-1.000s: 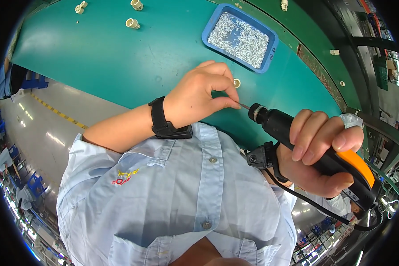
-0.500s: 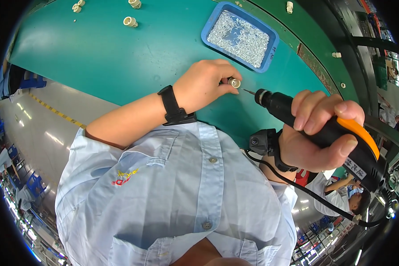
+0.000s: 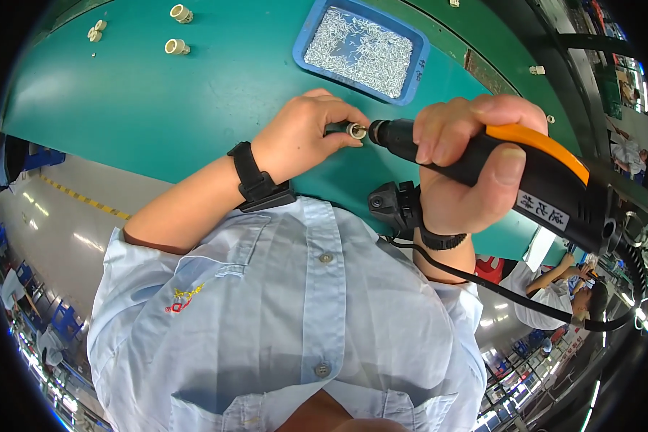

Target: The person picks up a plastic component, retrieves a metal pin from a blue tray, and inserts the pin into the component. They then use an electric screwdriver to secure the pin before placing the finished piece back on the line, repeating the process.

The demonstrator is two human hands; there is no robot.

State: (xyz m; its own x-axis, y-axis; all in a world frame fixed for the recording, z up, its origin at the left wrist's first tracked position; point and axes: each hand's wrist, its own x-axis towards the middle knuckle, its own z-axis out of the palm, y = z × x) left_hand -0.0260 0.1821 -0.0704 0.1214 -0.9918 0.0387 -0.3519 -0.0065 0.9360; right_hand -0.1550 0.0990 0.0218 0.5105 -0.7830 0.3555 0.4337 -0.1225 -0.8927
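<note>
In the head view, a small cream cylindrical fitting (image 3: pixel 356 132) is pinched between the thumb and fingers of the left hand (image 3: pixel 302 133) over the green surface (image 3: pixel 158 101). A black-and-orange electric screwdriver (image 3: pixel 554 187) is gripped by the wrapped right hand (image 3: pixel 475 158), its nose directed at the fitting. Slender silvery metal pieces (image 3: pixel 389 61) are held in a blue tray (image 3: pixel 304 36) beyond.

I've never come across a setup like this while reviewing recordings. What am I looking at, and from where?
There's no robot: these are a person's bare hands, seen from a fisheye camera worn on the head and looking down, so edges bend. The left hand holds a small cream part; the right hand grips a black-and-orange power screwdriver pointed at it. On the green table sit a blue tray of small silvery pieces and several loose cream fittings.
</note>
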